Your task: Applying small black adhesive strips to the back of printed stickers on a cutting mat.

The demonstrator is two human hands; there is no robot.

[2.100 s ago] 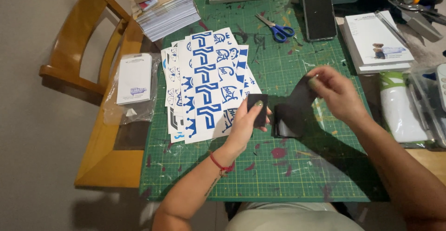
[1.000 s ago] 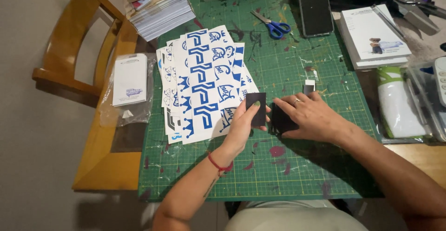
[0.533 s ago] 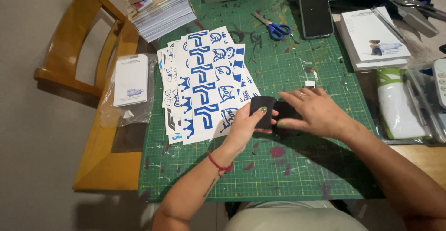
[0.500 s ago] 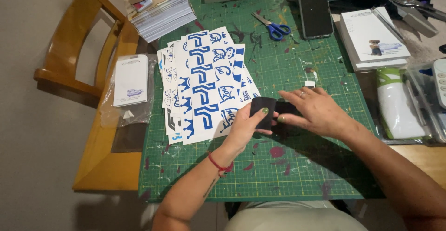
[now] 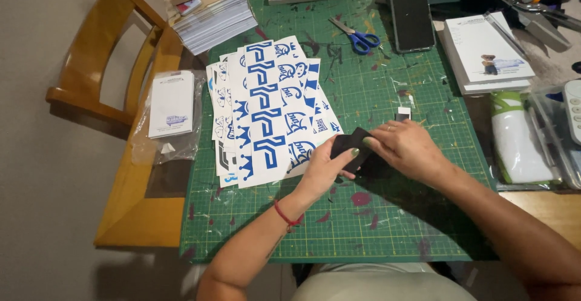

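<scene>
Piece: small black piece [image 5: 352, 145], centre of frame, on the green cutting mat [image 5: 387, 228]; looks thin, light and pliable, probably fabric or soft sheet.
Left hand: left hand [image 5: 327, 169] closed on the piece's left edge, thumb on top.
Right hand: right hand [image 5: 407, 151] curled over its right part, fingertips pinching.
Grip: best taken at opposite edges; a limp piece would sag mid-span.
Nearby: blue-and-white sticker sheets [image 5: 266, 110] just left; scissors [image 5: 357, 36] upper centre.
</scene>
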